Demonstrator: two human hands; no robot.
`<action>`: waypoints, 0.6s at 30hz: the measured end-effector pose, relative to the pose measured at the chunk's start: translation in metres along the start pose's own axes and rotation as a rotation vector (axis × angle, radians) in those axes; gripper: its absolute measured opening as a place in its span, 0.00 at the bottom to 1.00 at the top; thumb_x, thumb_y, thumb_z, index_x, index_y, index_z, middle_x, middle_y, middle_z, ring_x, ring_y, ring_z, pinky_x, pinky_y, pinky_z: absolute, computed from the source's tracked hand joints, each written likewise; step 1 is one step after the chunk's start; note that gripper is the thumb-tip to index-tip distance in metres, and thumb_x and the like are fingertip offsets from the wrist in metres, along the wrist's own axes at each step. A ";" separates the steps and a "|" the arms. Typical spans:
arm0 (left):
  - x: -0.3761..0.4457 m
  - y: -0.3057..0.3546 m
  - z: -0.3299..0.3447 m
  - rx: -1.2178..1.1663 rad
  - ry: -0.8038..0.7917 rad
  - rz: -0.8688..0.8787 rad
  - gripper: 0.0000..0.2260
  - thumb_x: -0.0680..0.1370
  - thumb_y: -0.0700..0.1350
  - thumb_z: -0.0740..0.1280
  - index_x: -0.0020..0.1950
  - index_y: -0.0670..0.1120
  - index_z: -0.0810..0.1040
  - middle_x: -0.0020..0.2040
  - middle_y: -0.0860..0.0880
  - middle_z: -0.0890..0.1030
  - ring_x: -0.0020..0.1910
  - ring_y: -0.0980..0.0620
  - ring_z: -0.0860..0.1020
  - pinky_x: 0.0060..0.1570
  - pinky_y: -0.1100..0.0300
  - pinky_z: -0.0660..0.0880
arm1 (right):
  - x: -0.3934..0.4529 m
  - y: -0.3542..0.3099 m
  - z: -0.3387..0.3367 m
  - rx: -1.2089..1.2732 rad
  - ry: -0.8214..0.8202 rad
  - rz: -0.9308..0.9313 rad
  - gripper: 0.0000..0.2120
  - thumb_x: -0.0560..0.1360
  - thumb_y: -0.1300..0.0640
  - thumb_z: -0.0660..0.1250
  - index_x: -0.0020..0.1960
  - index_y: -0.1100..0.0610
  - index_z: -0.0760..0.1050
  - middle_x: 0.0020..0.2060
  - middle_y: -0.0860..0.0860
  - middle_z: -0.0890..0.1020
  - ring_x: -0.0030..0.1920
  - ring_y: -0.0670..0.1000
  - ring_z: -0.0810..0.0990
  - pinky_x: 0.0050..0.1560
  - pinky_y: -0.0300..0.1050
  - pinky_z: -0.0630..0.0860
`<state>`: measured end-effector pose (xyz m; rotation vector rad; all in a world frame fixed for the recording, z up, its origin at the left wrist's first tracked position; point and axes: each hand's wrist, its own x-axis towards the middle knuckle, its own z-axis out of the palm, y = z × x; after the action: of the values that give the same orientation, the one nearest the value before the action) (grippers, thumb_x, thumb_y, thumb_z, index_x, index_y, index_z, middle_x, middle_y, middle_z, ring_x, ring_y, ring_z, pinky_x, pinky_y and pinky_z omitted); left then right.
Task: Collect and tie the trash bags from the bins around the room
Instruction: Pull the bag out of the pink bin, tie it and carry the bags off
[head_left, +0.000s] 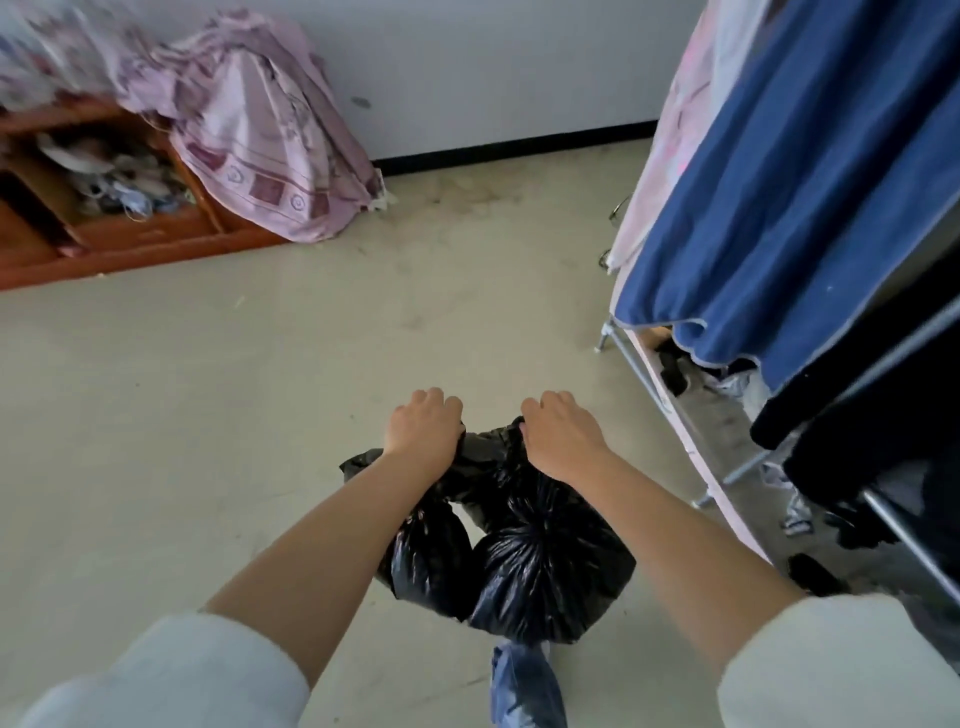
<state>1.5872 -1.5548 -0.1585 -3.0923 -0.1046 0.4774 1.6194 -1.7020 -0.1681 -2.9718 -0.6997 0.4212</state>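
Two black trash bags hang in front of me above the floor. The smaller bag (427, 556) hangs on the left and the fuller bag (545, 577) on the right. Their gathered black necks (491, 452) run up between my hands. My left hand (423, 426) is closed on the left part of the necks. My right hand (558, 434) is closed on the right part. Both fists sit side by side, knuckles away from me. My fingers hide the tops of the bags.
A wooden shelf unit (119, 244) with a pink patterned cloth (270, 150) draped over it stands at the back left. A metal clothes rack (660, 384) with a blue blanket (810, 176) and dark clothes stands on the right. Bare floor (208, 415) lies ahead. My jeans leg (524, 686) shows below.
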 end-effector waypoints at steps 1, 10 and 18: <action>0.025 -0.004 -0.008 0.006 -0.017 -0.024 0.13 0.81 0.43 0.55 0.63 0.41 0.69 0.63 0.43 0.71 0.63 0.44 0.69 0.56 0.54 0.70 | 0.028 0.005 -0.007 -0.002 -0.004 -0.009 0.12 0.79 0.60 0.53 0.61 0.62 0.67 0.58 0.59 0.72 0.60 0.58 0.69 0.49 0.46 0.69; 0.254 -0.038 -0.098 0.013 0.000 -0.075 0.13 0.81 0.42 0.55 0.65 0.41 0.69 0.63 0.43 0.71 0.64 0.45 0.69 0.58 0.54 0.70 | 0.273 0.064 -0.096 -0.106 0.008 -0.052 0.15 0.81 0.56 0.50 0.62 0.62 0.67 0.60 0.60 0.72 0.61 0.59 0.69 0.56 0.49 0.71; 0.503 -0.073 -0.187 -0.033 0.083 -0.027 0.13 0.80 0.39 0.57 0.64 0.41 0.69 0.63 0.43 0.72 0.64 0.44 0.69 0.57 0.54 0.70 | 0.507 0.132 -0.185 -0.161 0.056 0.039 0.16 0.81 0.56 0.49 0.62 0.63 0.67 0.60 0.61 0.72 0.62 0.60 0.68 0.56 0.51 0.71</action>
<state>2.1169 -1.4477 -0.1298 -3.1329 -0.1549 0.3498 2.1630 -1.5933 -0.1324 -3.1384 -0.7030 0.2958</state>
